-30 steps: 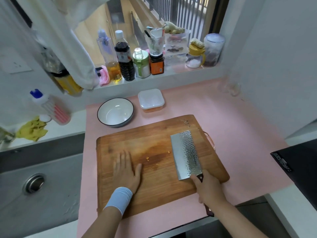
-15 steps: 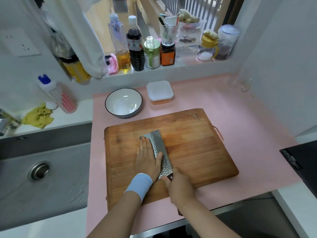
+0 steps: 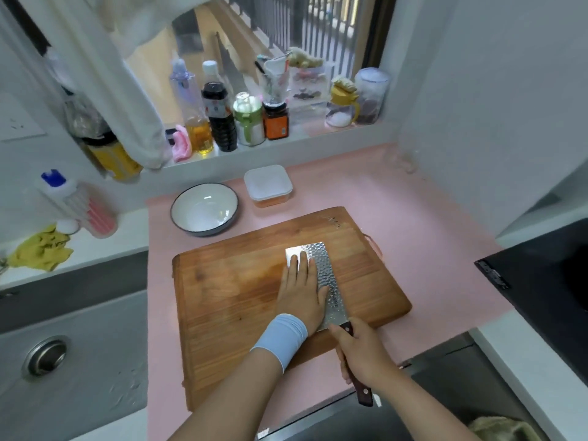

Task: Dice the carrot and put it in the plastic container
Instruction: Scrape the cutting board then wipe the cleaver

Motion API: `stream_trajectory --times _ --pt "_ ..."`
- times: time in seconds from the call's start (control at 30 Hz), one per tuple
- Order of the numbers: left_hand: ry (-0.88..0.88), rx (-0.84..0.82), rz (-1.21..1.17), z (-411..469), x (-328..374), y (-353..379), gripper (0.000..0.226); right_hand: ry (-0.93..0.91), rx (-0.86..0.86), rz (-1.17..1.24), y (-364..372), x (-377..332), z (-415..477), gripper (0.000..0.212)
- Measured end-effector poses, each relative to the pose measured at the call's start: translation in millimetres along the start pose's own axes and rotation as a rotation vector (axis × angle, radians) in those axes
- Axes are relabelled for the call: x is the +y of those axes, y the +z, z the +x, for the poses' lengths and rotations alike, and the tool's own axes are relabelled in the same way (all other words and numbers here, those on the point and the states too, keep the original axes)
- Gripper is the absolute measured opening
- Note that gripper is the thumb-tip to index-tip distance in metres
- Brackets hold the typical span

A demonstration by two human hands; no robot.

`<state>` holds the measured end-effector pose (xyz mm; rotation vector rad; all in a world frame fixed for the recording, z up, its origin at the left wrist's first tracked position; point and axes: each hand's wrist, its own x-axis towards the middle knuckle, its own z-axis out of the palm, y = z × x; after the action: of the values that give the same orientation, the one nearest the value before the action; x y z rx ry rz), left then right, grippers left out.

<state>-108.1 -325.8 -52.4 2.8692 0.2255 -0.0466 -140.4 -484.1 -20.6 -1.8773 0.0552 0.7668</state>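
Now, with our left hand (image 3: 300, 294) flat on the cleaver (image 3: 327, 272), our right hand (image 3: 362, 354) gripping its handle, and the carrot (image 3: 269, 202) probably that orange in the lidded plastic container (image 3: 268, 185) beyond the far edge of the cutting board (image 3: 229, 300), sliding that palm could cut it.

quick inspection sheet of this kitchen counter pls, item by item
surface: pink mat with a wooden board on it
job's things: cleaver lying on the board, broad side up; lidded container behind the board, orange showing through its lower wall
clutter: empty bowl left of the container; yellow cloth on the left counter
hands: left hand flat on the blade, fingers straight; right hand grips the cleaver's handle
cables: nothing seen
surroundings: sink to the left, bottles on the sill, black hob to the right
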Motion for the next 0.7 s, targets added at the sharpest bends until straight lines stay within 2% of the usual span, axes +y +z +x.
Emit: stream_trajectory --times 0.2,0.47,0.7 --pt "0.253 -0.054 -0.089 -1.4 109.4 12.7 0.079 0.011 0.171 -0.060 -91.4 33.4 -56.2 0.039" --pt "0.497 -0.115 -0.178 -52.4 283.4 61.9 0.075 0.089 0.395 -0.045 -216.4 118.1 -159.7 0.038" --pt "0.587 -0.156 -0.328 -126.3 371.8 110.4 0.058 0.139 0.491 -0.069 -280.1 192.5 -241.5 0.026"
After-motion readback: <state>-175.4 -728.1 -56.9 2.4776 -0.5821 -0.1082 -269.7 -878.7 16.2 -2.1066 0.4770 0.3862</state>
